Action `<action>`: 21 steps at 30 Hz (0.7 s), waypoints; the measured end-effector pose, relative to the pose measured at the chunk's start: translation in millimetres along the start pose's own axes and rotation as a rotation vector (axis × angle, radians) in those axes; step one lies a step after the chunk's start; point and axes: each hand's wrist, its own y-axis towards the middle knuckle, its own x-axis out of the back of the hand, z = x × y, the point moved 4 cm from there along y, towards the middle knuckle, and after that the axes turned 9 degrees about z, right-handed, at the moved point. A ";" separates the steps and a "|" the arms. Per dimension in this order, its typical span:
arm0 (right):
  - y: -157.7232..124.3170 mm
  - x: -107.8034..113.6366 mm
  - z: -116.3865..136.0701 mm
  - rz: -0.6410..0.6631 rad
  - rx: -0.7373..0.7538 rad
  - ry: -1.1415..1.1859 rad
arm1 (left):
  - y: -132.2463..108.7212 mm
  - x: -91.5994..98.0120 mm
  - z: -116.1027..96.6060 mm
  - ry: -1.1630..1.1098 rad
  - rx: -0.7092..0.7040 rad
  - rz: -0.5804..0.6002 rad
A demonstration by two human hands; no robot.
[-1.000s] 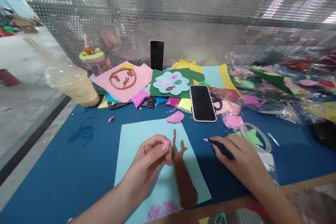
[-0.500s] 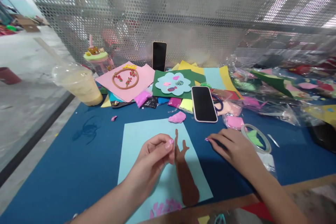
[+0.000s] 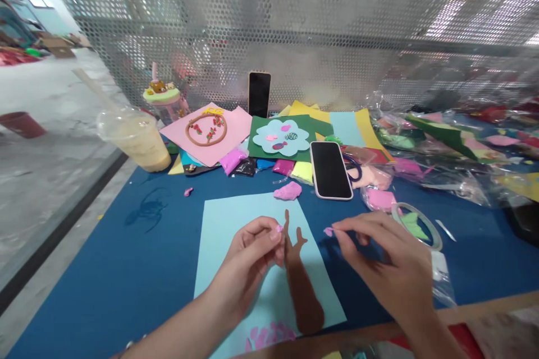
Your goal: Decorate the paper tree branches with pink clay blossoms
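Observation:
My left hand (image 3: 252, 255) is over the light blue paper (image 3: 223, 235), pinching a small bit of pink clay (image 3: 279, 229) between thumb and forefinger. Right of the sheet, my right hand (image 3: 381, 252) holds another pink clay piece (image 3: 328, 231) at its fingertips, above the blue table. A brown clay tree (image 3: 305, 291) with a few branches lies on the paper. Many small pink clay pieces (image 3: 269, 337) cluster at the sheet's lower edge. A larger pink clay lump (image 3: 287, 190) rests at the top edge of the paper.
A phone (image 3: 330, 171) lies behind the paper; another phone (image 3: 259, 94) leans on the mesh panel. A drink cup (image 3: 143, 140) stands at left. Clay packets (image 3: 233, 161), coloured sheets (image 3: 362, 129) and a tape roll (image 3: 435, 238) lie around. A crumb of pink clay (image 3: 188, 192) sits left.
My right hand has lifted slightly from the table, with the pink clay piece now raised in its pinch. The left hand keeps its hold. The whole view has shifted slightly.

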 end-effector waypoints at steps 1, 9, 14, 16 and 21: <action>2.2 -1.0 10.7 -0.027 0.008 0.021 | 0.2 -0.1 0.3 -0.009 -0.005 0.007; 15.5 -20.7 37.1 -0.019 -0.070 0.291 | -1.4 -1.4 -0.3 -0.081 -0.014 0.021; 17.2 -26.1 35.1 -0.033 -0.068 0.410 | -2.6 -3.1 -0.2 -0.127 -0.001 0.048; 18.4 -29.0 33.9 -0.020 -0.083 0.462 | -2.9 -4.2 -1.0 -0.137 -0.001 0.060; 22.2 -31.6 34.9 -0.025 -0.119 0.442 | -3.6 -6.6 -4.4 -0.074 -0.033 0.074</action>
